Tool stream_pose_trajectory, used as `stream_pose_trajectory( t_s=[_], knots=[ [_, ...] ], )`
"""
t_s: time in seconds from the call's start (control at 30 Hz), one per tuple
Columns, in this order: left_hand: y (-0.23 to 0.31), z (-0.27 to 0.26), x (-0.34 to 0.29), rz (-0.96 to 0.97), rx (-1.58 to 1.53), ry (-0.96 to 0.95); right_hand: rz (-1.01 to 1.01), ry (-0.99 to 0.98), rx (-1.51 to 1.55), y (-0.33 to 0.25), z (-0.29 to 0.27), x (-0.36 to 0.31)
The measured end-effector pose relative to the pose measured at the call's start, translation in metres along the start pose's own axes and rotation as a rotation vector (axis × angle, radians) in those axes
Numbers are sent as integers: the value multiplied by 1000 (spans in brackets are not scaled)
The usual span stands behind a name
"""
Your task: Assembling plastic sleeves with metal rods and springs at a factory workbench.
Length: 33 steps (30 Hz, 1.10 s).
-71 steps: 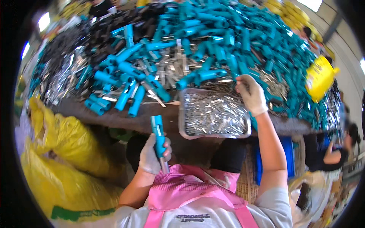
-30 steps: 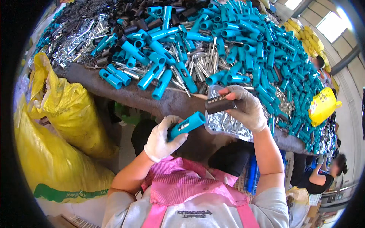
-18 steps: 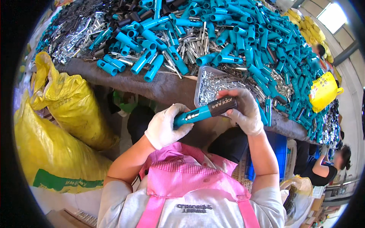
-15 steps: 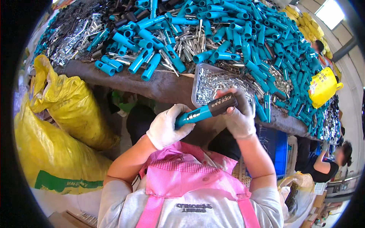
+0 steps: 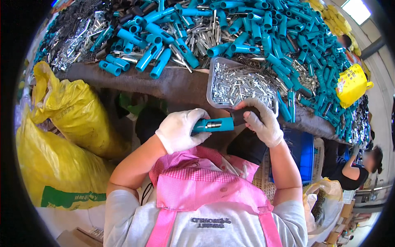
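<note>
In front of my chest, my left hand, in a white glove, is wrapped round a teal plastic tube. Through a slot in the tube's side a shiny metal piece shows. At its right end sits a black plastic sleeve, partly covered by my gloved right hand, whose fingers are closed on it. Whether tube and sleeve are joined cannot be made out. Just beyond my right hand, a clear plastic tray holds many small metal pins.
Beyond my hands, the brown-covered table bears heaps of teal tubes, metal rods and black pieces. Yellow sacks stand to the left. A blue crate and an open sack are at the right, near another person.
The tube has turned from slanting up rightward to nearly level, with its slot facing up. My right fingers now cover more of the black sleeve.
</note>
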<state>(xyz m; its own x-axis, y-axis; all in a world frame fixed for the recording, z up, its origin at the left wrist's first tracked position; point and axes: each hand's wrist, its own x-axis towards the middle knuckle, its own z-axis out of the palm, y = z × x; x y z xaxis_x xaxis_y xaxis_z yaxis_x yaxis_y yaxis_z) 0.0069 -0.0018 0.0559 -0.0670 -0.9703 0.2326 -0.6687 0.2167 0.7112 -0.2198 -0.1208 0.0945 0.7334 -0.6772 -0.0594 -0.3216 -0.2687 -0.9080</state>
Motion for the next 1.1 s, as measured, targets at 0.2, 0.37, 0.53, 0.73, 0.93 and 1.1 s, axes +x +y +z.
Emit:
stream_pose_trajectory(
  t_s=[0.2,0.37,0.53,0.73,0.93,1.1],
  knots=[
    [-15,-1,-5,-61,-39,-20,-2,-140,400,14,17,-2],
    [-17,-3,-5,-14,36,-15,14,-246,-95,5,13,6],
    [-18,7,-6,98,136,-32,281,-320,124,-4,36,18],
    [-28,10,-2,111,209,-11,244,-385,159,0,41,34],
    [-40,24,-2,-75,80,197,-426,338,-1033,25,-15,128],
    [-43,26,-10,-227,-205,200,-545,169,-1464,40,-31,159]
  ],
)
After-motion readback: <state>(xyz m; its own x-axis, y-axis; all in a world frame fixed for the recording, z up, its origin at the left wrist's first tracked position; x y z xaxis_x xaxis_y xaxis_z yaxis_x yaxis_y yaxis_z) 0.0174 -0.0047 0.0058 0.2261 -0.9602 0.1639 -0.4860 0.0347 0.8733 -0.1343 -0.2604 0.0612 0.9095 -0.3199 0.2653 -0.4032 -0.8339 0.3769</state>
